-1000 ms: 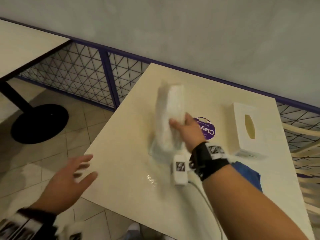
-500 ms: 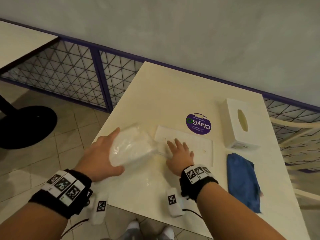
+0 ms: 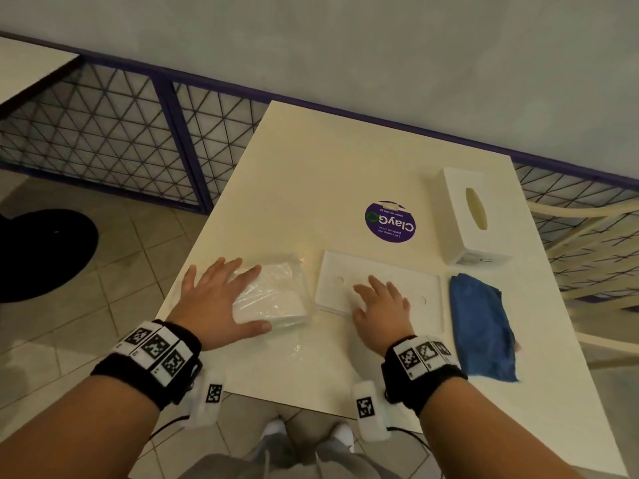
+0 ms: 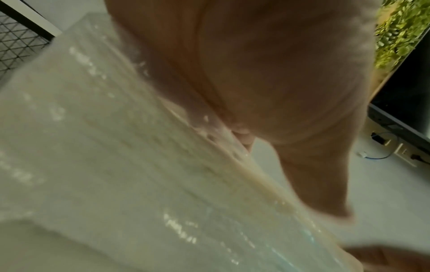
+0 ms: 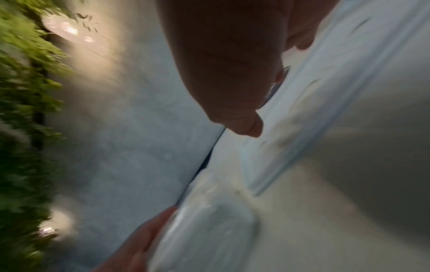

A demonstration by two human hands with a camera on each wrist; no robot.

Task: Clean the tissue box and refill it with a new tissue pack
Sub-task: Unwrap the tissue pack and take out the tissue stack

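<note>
The left hand [image 3: 214, 305] lies flat, fingers spread, on the clear-wrapped white tissue pack [image 3: 273, 295] near the table edge; the right hand [image 3: 380, 305] rests open on the flat white base panel [image 3: 380, 292]. The white tissue box [image 3: 470, 216] stands well apart, so I'd steady the pack and tear its wrapper cleanly first.

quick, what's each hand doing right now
Left hand: open, resting on the tissue pack.
Right hand: open, flat on the white base plate.

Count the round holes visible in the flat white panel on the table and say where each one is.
2. One hole lies near the flat white panel's left end, one hole near its right end. The right hand covers the middle, so more may be hidden.
</note>
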